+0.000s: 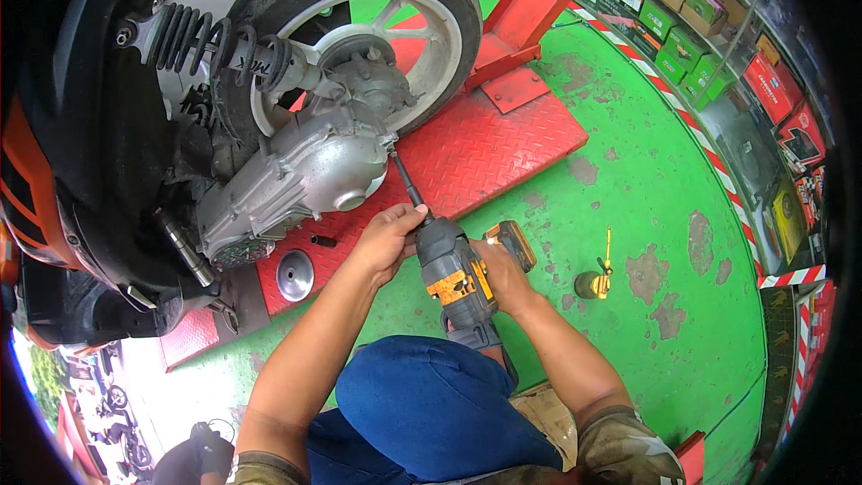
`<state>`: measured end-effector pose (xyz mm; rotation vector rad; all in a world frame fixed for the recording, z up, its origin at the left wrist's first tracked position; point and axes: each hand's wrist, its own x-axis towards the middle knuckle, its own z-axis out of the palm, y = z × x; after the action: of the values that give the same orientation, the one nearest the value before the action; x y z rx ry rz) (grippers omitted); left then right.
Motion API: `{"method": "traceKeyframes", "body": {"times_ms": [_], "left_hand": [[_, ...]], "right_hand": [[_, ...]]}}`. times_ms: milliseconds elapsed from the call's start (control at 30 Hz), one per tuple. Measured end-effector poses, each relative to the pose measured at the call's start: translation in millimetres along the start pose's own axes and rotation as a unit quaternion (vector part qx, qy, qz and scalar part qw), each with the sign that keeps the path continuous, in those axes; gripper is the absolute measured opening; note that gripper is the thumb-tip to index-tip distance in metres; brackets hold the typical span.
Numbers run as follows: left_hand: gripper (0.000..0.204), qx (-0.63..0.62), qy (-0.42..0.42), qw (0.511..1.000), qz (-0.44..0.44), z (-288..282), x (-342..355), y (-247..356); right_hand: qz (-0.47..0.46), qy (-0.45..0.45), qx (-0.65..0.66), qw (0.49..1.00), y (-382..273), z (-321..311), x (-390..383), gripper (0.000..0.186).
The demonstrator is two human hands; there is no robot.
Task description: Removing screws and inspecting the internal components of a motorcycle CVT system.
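A black and yellow cordless impact driver (456, 275) points away from me, up toward the scooter. My right hand (505, 277) is wrapped round its handle, with the battery (510, 245) showing beyond my fingers. A long dark extension bar (409, 178) runs from its nose. My left hand (388, 241) pinches that bar close to the nose. The bar's far tip meets the edge of the silver engine case (314, 162) beside the rear wheel (449, 45); the fastener there is too small to make out.
The scooter stands on a red lift platform (503, 153). A small metal dish (294, 275) and a black socket (323, 241) lie on it. A brass-coloured oil can (593, 284) stands on the green floor (646, 216) at right. Shelves with boxes (772, 85) line the right side.
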<state>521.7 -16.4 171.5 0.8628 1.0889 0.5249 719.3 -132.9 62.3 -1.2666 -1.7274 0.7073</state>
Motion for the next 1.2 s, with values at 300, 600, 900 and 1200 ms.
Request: {"method": "traceKeyframes", "body": {"times_ms": [300, 600, 900, 1200], "left_hand": [[0.019, 0.004, -0.007, 1.0, -0.001, -2.7, -0.9, 2.3], [0.027, 0.036, 0.105, 0.994, 0.017, 15.0, -4.2, 6.7], [0.033, -0.072, 0.019, 0.997, 0.012, 12.3, 4.4, -0.2], [0.03, -0.074, 0.007, 0.997, 0.026, 15.3, 1.2, 4.6]], "right_hand": [[-0.014, -0.005, 0.032, 0.999, -13.5, -9.7, 7.3, 0.056], [-0.007, -0.007, -0.011, 1.0, -12.4, -5.9, 6.0, 0.053], [0.018, -0.014, -0.011, 1.0, -14.7, -7.6, 8.8, 0.045], [-0.001, -0.008, 0.03, 1.0, -5.2, -3.7, 11.9, 0.055]]}}
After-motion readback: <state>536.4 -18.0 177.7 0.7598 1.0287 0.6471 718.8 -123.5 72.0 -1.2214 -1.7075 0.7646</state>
